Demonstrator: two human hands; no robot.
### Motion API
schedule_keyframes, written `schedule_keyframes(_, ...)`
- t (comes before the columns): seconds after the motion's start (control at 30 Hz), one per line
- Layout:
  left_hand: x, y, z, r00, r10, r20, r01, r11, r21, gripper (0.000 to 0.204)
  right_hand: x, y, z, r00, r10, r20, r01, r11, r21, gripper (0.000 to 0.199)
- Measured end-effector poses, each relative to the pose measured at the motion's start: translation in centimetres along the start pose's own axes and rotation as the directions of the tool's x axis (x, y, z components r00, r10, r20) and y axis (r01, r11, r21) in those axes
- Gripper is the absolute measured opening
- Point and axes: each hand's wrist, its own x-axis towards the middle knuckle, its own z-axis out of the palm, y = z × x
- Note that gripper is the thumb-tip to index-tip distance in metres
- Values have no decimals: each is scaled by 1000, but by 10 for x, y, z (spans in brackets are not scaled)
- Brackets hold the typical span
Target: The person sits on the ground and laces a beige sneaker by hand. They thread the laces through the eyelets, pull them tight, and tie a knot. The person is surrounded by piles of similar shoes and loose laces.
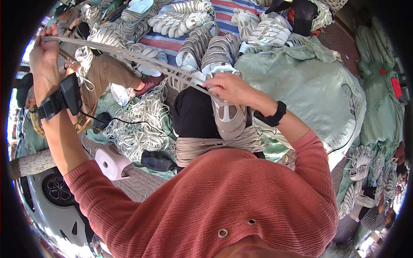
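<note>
A grey-beige shoe upper rests across my lap, its toe toward me. From it a long flat beige shoelace runs taut to the far left. Raised there, my left hand is closed on the lace, arm stretched out. My right hand lies over the lacing part of the shoe, fingers pinched on the lace near the eyelets. How the lace passes through the eyelets is hidden under these fingers. A bundle of beige laces lies across my lap, against my red sweater.
Rows of stacked shoe uppers lie ahead on a striped cloth. A pile of white laces spreads at left, beside a pink roll. Pale green sacks bulge at right. Another person's brown-trousered leg reaches in from the left.
</note>
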Motion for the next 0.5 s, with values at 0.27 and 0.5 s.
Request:
schedule_keyframes(0.27,-70,18,-81,979,-165,-118,166,986,-1,19,20,-92,-130,976,194,97,-161,349,923,18)
schedule_keyframes(0.5,-194,47,-188,991,-107,-77,112,372,921,13,-99,-45,-310,899,250,-360,355,66,932,20)
